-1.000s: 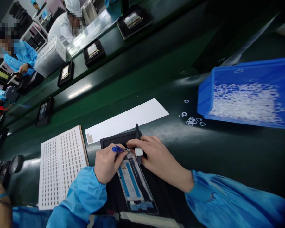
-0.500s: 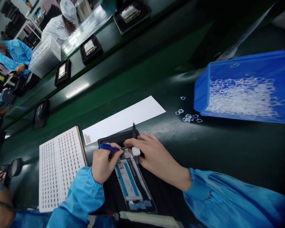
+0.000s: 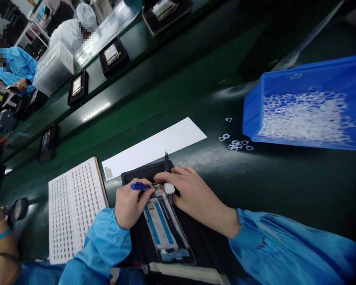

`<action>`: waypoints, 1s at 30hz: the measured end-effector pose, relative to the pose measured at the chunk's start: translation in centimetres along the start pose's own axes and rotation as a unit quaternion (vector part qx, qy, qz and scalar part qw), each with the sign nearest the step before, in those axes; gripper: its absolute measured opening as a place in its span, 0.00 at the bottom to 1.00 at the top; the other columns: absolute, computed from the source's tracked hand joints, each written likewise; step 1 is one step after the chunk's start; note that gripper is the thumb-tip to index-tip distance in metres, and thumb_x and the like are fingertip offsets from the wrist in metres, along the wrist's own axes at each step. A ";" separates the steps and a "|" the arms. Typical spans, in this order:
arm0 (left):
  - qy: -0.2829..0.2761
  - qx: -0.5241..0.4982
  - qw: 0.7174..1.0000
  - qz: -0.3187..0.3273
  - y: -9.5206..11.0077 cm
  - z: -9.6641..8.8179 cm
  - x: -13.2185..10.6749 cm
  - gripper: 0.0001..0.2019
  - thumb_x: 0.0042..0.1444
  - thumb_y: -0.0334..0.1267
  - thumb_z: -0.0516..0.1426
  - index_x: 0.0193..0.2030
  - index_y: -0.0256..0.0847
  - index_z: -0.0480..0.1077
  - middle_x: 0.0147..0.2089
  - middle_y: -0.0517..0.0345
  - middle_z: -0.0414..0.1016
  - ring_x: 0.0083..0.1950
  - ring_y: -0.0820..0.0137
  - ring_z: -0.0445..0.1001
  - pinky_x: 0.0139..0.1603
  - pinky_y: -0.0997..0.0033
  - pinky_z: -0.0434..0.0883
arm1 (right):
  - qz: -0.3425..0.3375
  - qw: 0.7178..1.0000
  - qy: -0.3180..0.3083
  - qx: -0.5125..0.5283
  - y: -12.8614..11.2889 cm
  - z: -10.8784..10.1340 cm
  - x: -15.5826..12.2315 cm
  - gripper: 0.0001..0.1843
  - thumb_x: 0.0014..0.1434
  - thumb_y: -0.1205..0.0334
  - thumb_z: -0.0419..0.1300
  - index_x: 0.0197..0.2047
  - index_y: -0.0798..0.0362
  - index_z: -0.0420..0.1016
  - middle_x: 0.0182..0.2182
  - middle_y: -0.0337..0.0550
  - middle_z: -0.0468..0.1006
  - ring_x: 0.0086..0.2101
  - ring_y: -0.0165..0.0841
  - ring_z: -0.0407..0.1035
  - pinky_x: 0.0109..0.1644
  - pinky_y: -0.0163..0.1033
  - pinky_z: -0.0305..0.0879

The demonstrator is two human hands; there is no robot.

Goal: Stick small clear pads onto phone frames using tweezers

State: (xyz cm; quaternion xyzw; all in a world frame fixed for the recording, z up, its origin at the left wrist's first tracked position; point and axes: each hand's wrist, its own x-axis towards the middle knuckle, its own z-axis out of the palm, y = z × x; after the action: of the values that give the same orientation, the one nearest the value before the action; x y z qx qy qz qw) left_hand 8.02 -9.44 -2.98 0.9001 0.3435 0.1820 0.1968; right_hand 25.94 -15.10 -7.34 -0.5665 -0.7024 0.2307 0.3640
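Observation:
A phone housing point(image 3: 161, 225) with blue strips lies in a black tray point(image 3: 138, 173) in front of me. My left hand point(image 3: 129, 204) is closed around a blue pen-shaped tool point(image 3: 140, 185), its thin tip at the housing's upper end. My right hand point(image 3: 190, 194) rests over the upper right of the tray, its fingers bent around black tweezers point(image 3: 166, 161) whose points face away from me. A small white piece point(image 3: 169, 188) shows on the tweezers. The fingertips of both hands nearly meet at the housing's top edge, and hide part of it.
A white sheet point(image 3: 157, 148) lies behind the tray. On the left is a board with rows of small parts point(image 3: 77, 209). At right stands a blue bin point(image 3: 255, 114) with many white frames; several loose frames point(image 3: 235, 145) lie beside it. A co-worker's arm point(image 3: 1, 237) is at far left.
The blue tool has swung slightly in my left hand, its rear end shifting right. Both hands otherwise stay at the housing's top. The co-worker's hand at far left has moved.

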 end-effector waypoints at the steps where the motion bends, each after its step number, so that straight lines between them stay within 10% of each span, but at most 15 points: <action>1: -0.001 0.003 1.000 -0.002 0.0 0.1 0.0 0.07 0.66 0.37 0.52 0.41 0.40 0.70 0.38 0.54 0.79 0.37 0.68 0.79 0.36 0.73 0.75 | -0.001 1.000 0.000 0.000 0.0 0.0 0.0 0.23 0.50 0.81 0.51 0.46 0.51 0.68 0.38 0.41 0.78 0.37 0.38 0.67 0.40 0.44 0.57; 16: 0.006 -0.015 1.000 0.007 -0.4 0.8 -0.8 0.07 0.65 0.39 0.54 0.41 0.41 0.72 0.37 0.55 0.78 0.36 0.70 0.77 0.36 0.73 0.73 | -0.003 1.000 0.001 0.010 -0.1 -0.2 0.1 0.23 0.50 0.81 0.48 0.44 0.49 0.68 0.35 0.41 0.78 0.35 0.38 0.66 0.39 0.43 0.56; 22: 0.169 -0.190 0.961 -0.109 -0.7 -0.4 -0.6 0.05 0.65 0.36 0.53 0.40 0.40 0.68 0.37 0.55 0.75 0.40 0.69 0.76 0.43 0.70 0.73 | 0.003 1.000 -0.016 0.013 -0.1 -0.4 0.3 0.22 0.51 0.81 0.49 0.44 0.49 0.68 0.36 0.40 0.78 0.35 0.37 0.67 0.39 0.43 0.55; 30: 0.008 0.113 0.993 0.045 -0.9 -0.4 -2.3 0.12 0.63 0.32 0.51 0.48 0.42 0.73 0.31 0.57 0.63 0.31 0.70 0.64 0.29 0.70 0.62 | 0.003 1.000 -0.013 0.008 -0.1 -0.6 0.4 0.23 0.48 0.82 0.48 0.42 0.49 0.68 0.34 0.40 0.77 0.34 0.37 0.68 0.37 0.41 0.57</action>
State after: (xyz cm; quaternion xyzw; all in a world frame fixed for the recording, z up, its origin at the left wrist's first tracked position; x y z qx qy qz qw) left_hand 5.74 -10.35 -3.52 0.9296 0.3224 0.1581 0.0827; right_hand 26.32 -14.83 -6.82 -0.5624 -0.7039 0.2445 0.3585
